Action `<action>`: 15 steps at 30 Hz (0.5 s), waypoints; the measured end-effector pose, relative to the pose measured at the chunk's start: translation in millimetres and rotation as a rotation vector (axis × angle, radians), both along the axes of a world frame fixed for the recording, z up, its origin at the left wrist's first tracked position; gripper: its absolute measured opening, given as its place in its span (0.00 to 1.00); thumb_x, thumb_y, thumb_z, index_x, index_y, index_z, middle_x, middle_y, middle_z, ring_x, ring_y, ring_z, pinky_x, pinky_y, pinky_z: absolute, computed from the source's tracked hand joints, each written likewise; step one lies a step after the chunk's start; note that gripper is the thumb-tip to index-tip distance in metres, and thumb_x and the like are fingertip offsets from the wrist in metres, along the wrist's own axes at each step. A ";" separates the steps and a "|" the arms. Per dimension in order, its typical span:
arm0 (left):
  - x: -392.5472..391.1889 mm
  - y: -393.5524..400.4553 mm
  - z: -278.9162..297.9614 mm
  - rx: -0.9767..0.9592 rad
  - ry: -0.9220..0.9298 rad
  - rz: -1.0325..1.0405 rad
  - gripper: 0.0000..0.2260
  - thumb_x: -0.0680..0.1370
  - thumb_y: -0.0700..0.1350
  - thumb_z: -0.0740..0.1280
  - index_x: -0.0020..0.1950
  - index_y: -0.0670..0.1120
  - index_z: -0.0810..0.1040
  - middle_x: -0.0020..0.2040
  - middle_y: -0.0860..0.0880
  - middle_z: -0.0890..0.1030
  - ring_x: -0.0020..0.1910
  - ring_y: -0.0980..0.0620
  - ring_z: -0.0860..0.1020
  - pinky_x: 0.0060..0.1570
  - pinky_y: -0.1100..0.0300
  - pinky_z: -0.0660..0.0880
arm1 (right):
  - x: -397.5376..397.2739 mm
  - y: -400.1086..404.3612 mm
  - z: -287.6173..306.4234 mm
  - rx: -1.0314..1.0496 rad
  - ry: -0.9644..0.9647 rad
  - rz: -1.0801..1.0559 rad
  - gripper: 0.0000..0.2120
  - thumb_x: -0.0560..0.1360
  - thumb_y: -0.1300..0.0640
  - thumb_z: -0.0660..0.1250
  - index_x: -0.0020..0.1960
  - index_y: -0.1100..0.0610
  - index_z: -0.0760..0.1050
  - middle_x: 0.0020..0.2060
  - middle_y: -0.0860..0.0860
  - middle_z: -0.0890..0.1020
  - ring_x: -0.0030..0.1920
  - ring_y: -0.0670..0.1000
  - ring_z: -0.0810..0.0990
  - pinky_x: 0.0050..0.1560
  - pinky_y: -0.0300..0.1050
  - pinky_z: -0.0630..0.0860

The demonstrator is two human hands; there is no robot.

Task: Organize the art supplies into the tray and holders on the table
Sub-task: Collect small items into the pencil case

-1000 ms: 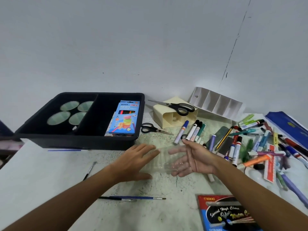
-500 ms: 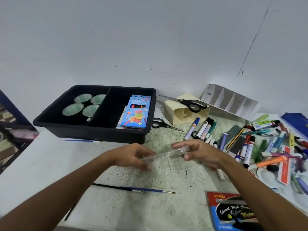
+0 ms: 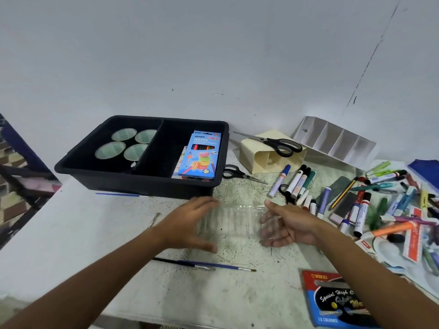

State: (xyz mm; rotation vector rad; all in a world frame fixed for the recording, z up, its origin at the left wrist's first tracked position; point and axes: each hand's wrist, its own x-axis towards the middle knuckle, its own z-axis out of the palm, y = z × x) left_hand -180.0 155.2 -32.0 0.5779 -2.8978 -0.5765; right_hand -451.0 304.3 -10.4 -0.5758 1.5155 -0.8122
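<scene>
You are holding a clear ribbed plastic insert [image 3: 234, 219] between both hands, just above the counter [image 3: 71, 233] in front of the black tray [image 3: 142, 184]. Left hand [image 3: 187, 224] is lying flat-fingered against its left end; right hand [image 3: 288, 225] is cupping the right end, fingers relaxed, so neither grip is clamping. Judgement: the insert is looking thin and flexible, so keep supporting both ends evenly and level while carrying it toward the tray.

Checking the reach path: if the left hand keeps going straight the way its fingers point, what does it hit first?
The left hand points right and slightly away, so it would first meet the clear plastic tray, which it already seems to touch. Beyond that lies the right hand. Depth is hard to judge through the clear plastic.
</scene>
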 end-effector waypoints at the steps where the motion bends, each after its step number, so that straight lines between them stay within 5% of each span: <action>1: 0.4 0.1 -4.7 -0.028 -0.013 0.005 0.49 0.64 0.76 0.63 0.78 0.51 0.60 0.77 0.53 0.61 0.73 0.56 0.61 0.70 0.55 0.65 | 3.4 0.3 -0.6 0.000 0.009 -0.004 0.30 0.76 0.37 0.61 0.57 0.64 0.75 0.47 0.66 0.83 0.47 0.66 0.84 0.38 0.49 0.82; 4: 4.8 -4.5 -14.6 -0.085 -0.007 0.017 0.42 0.69 0.70 0.67 0.76 0.49 0.64 0.76 0.49 0.62 0.71 0.51 0.65 0.68 0.56 0.68 | 15.6 -0.5 -5.4 -0.040 0.244 0.000 0.31 0.78 0.36 0.56 0.50 0.65 0.76 0.36 0.64 0.84 0.37 0.61 0.85 0.31 0.42 0.79; 6: 8.5 -9.4 -17.3 -0.067 0.005 0.021 0.40 0.69 0.67 0.70 0.75 0.48 0.67 0.73 0.48 0.66 0.69 0.51 0.68 0.65 0.61 0.67 | 22.0 0.2 -10.0 -0.112 0.807 0.093 0.32 0.77 0.33 0.51 0.42 0.60 0.77 0.29 0.55 0.81 0.29 0.54 0.81 0.34 0.40 0.77; 8: 10.1 -12.1 -17.4 -0.056 0.007 0.019 0.40 0.68 0.67 0.70 0.74 0.47 0.69 0.71 0.48 0.69 0.68 0.51 0.68 0.64 0.62 0.66 | 28.1 0.5 -11.9 -0.232 1.402 0.158 0.30 0.77 0.31 0.49 0.49 0.55 0.78 0.37 0.50 0.81 0.34 0.48 0.78 0.43 0.41 0.75; 10: 10.8 -11.4 -16.7 -0.095 0.035 0.000 0.40 0.68 0.70 0.67 0.72 0.45 0.72 0.69 0.46 0.72 0.67 0.48 0.70 0.64 0.58 0.68 | 31.8 1.8 -18.4 -0.339 1.501 0.275 0.32 0.77 0.31 0.50 0.68 0.52 0.71 0.59 0.53 0.79 0.54 0.50 0.77 0.55 0.45 0.72; 12: 10.4 -10.1 -16.8 -0.155 0.050 -0.011 0.38 0.70 0.71 0.62 0.69 0.45 0.74 0.67 0.44 0.74 0.66 0.46 0.71 0.64 0.50 0.71 | 34.1 5.5 -26.5 -0.365 1.449 0.517 0.37 0.75 0.28 0.44 0.78 0.47 0.54 0.76 0.54 0.59 0.75 0.57 0.58 0.72 0.55 0.56; 15: 7.2 -10.5 -16.8 -0.184 0.038 0.016 0.37 0.71 0.71 0.59 0.68 0.45 0.76 0.67 0.45 0.75 0.67 0.45 0.71 0.64 0.46 0.72 | 37.0 6.3 -40.8 -0.382 1.468 0.699 0.36 0.75 0.29 0.35 0.78 0.43 0.39 0.78 0.53 0.41 0.77 0.56 0.35 0.73 0.54 0.34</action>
